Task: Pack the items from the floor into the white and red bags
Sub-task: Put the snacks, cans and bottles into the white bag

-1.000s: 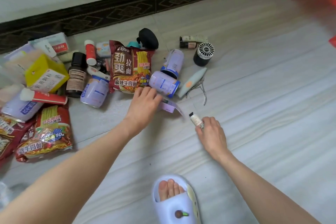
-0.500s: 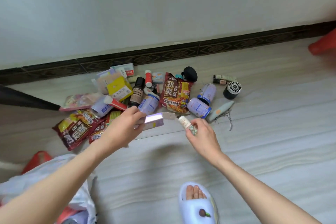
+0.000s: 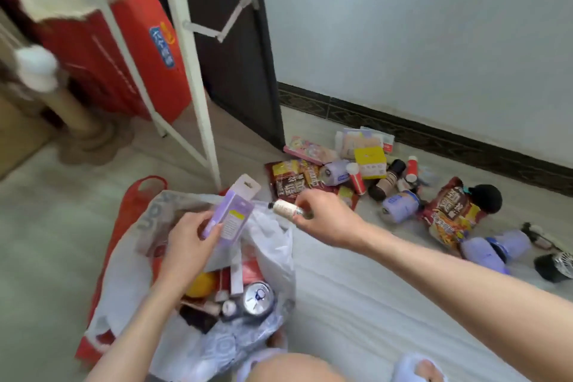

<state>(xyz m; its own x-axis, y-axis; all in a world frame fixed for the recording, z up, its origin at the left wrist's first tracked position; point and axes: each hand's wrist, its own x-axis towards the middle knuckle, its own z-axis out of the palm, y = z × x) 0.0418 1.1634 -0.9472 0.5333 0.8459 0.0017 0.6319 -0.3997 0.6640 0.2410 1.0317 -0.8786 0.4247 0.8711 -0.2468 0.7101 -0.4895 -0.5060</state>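
Now my view has swung left from the pile of items [image 3: 400,189] along the wall, and the white bag [image 3: 273,245] fills the lower middle, where half a second ago only its corner showed at the bottom left. Both hands, which were out over the floor just in front of the pile, are above the bag's open mouth.

My left hand [image 3: 186,253] grips the purple box [image 3: 231,214], fingers [image 3: 214,231] wrapped around its lower half; the box stands tilted, its hang tab pointing up and away from the bag. My right hand [image 3: 325,219] pinches the small white bottle [image 3: 283,207] between thumb and fingertips, cap end pointing left, just over the bag's far rim. Neither thing touches the bag.

Inside the white bag lie a silver can [image 3: 259,299], something yellow and round [image 3: 201,284], and other small packages I cannot make out. The red bag [image 3: 133,205] lies under and behind the white one, its handle loop sticking out at the far left.

To the right of the bag, the noodle packets, purple jars and bottles lie on the floor as before. Beyond the bag stand a white metal frame [image 3: 192,71] and a red box [image 3: 148,49], newly in sight.
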